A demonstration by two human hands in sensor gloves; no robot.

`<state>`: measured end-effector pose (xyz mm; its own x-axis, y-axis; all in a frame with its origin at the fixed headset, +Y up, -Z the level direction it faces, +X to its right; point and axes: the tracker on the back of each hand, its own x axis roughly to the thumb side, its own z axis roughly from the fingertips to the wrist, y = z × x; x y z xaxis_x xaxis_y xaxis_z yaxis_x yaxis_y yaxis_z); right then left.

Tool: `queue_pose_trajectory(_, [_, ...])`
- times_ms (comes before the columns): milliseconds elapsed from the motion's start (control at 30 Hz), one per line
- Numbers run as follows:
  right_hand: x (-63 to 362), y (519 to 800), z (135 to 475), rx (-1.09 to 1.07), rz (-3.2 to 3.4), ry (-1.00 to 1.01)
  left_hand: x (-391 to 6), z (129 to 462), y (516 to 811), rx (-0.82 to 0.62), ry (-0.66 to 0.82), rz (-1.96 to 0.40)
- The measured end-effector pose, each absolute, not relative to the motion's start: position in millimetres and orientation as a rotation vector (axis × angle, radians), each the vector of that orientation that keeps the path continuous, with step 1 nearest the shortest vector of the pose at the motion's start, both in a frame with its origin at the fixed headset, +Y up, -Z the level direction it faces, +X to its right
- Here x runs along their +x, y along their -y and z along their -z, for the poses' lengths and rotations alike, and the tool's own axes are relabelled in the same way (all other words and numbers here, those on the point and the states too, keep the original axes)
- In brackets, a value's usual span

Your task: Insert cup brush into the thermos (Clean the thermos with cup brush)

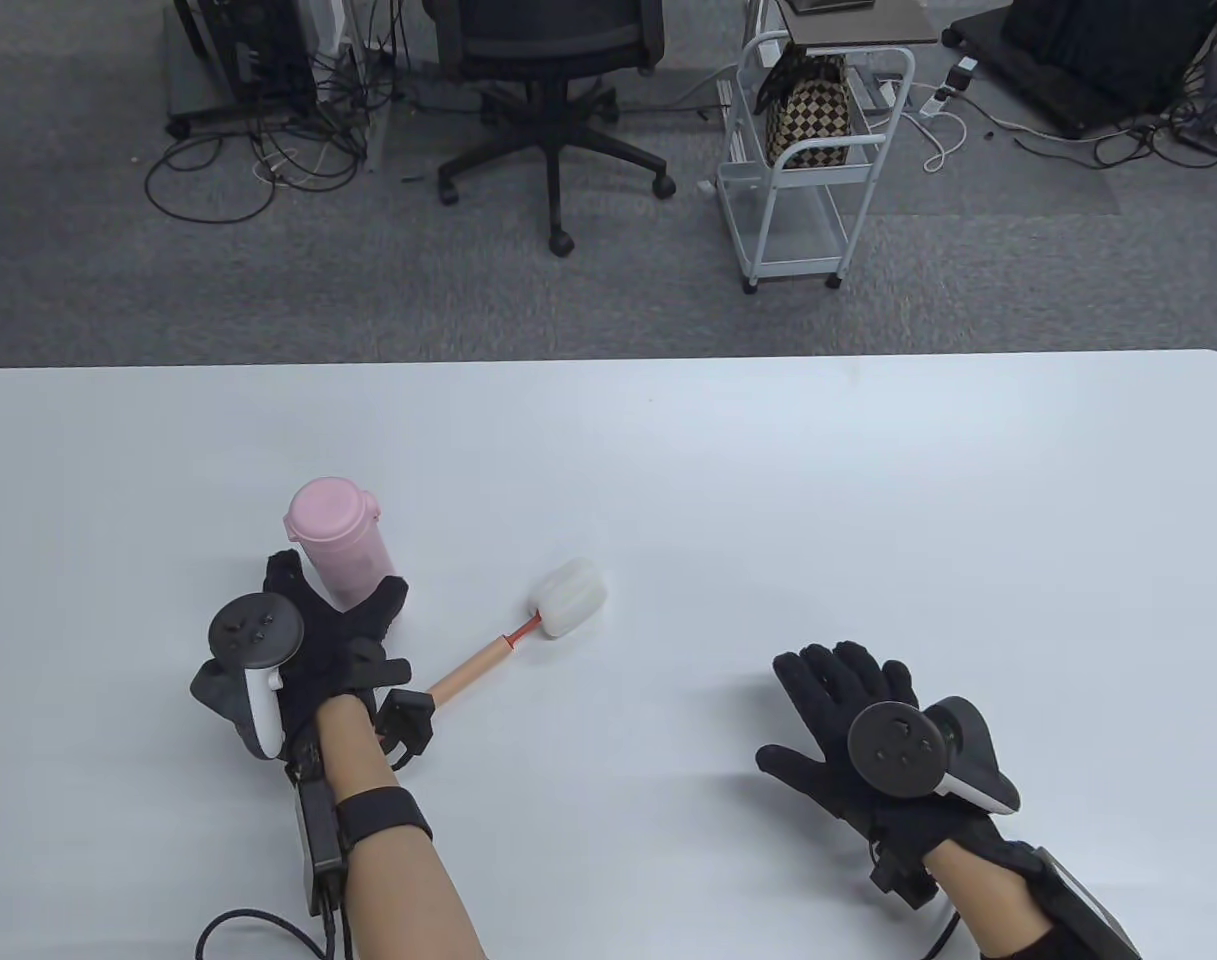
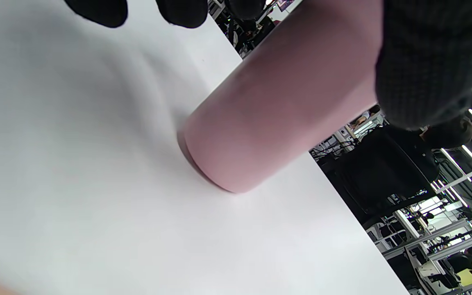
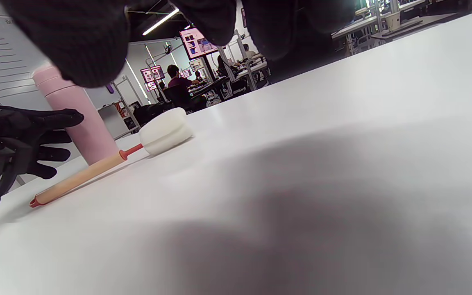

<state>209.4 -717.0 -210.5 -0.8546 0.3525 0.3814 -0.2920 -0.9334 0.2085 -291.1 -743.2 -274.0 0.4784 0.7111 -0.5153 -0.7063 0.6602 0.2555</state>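
Table view: left hand [image 1: 303, 650] wraps its grip around an upright pink thermos [image 1: 340, 541], lid on. Cup brush [image 1: 528, 630] lies beside it on the tabletop [image 1: 768, 500]. Right hand [image 1: 848, 720] rests open-fingered, well apart.

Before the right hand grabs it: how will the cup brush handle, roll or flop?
The cup brush lies flat; its round wooden handle looks stiff and might roll if nudged. The white sponge head is probably soft and light, so it may squash, and its bulk likely limits rolling.
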Motion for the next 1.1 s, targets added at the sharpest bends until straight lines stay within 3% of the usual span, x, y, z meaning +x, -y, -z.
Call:
queue_pose_trajectory(433, [213.4, 719.9, 218.8, 0.522, -2.729, -0.250, -308.0, 305.5, 742.1, -0.020, -0.551, -0.956])
queue_pose_trajectory(567, [214.8, 721.1, 221.4, 0.494, -2.736, -0.267, -304.7, 311.4, 740.1, 0.056, -0.505, -0.903])
queue_pose_trajectory(833, [219.4, 721.6, 225.6, 0.447, -2.730, -0.266, -268.3, 297.6, 706.6, 0.166, -0.303, -0.855])
queue_pose_trajectory(1100, [220.9, 723.8, 227.4, 0.430, -2.731, -0.285, -192.9, 247.5, 677.4, 0.252, -0.030, -0.790])
